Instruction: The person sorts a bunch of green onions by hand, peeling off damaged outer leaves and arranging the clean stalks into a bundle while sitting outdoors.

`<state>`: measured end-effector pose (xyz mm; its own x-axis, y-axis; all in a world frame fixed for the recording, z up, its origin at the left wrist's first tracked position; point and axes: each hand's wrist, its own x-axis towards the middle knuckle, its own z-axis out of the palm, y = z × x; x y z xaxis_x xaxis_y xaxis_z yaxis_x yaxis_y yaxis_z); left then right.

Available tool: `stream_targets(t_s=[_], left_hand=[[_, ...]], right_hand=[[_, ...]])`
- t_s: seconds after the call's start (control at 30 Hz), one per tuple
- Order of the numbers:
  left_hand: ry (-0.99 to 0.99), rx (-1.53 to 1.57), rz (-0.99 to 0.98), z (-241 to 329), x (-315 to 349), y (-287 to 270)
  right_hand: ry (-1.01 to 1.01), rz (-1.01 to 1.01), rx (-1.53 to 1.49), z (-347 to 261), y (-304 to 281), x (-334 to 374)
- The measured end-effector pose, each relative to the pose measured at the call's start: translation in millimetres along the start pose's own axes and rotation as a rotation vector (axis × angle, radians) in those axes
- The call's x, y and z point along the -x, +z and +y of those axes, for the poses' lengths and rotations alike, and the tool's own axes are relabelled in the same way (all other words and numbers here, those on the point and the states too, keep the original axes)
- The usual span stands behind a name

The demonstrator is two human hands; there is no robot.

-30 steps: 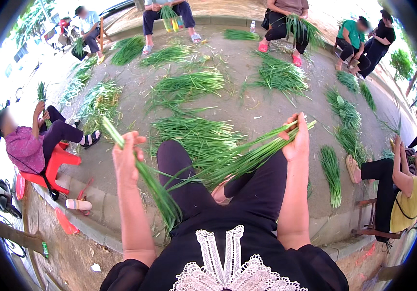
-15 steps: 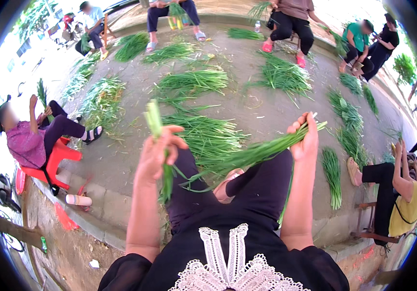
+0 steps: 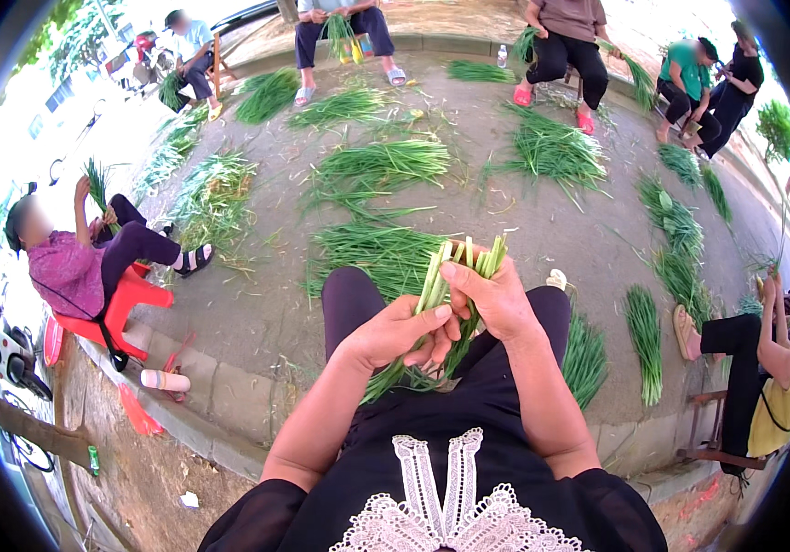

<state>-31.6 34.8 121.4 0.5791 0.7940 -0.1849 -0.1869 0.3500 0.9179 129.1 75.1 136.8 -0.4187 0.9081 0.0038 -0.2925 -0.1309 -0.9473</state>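
My left hand (image 3: 395, 333) is closed on green chives (image 3: 434, 281), their pale cut ends pointing up and away from me. Right beside it, my right hand (image 3: 496, 299) grips more chives (image 3: 491, 255), with the thumb pressed over the stalks near their ends. The hands touch or nearly touch above my lap, and the leafy ends hang down below them. Beyond my knees a large loose heap of chives (image 3: 377, 258) lies on the ground. A further bundle (image 3: 584, 361) lies beside my right knee.
More chive piles (image 3: 381, 161) and a neat bundle (image 3: 644, 345) lie on the paved ground. A person sits left on a red stool (image 3: 137, 308), near a pale bottle (image 3: 165, 380). Another in yellow (image 3: 784, 405) sits at the right; several people work farther off.
My hands have come together from apart, the right moving inward and down, the left moving right. The chives stretched between them are now gathered with their pale ends side by side.
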Motion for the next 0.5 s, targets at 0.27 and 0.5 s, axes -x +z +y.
stream_targets(t_s=[0.27, 0.5], left_hand=[[0.133, 0.028, 0.258, -11, -8, -1], [0.183, -0.014, 0.361, -16, -9, -4]], right_hand=[[-0.035, 0.194, -0.233, 13, -11, -3], [-0.117, 0.433, -0.343, 14, -23, -9]])
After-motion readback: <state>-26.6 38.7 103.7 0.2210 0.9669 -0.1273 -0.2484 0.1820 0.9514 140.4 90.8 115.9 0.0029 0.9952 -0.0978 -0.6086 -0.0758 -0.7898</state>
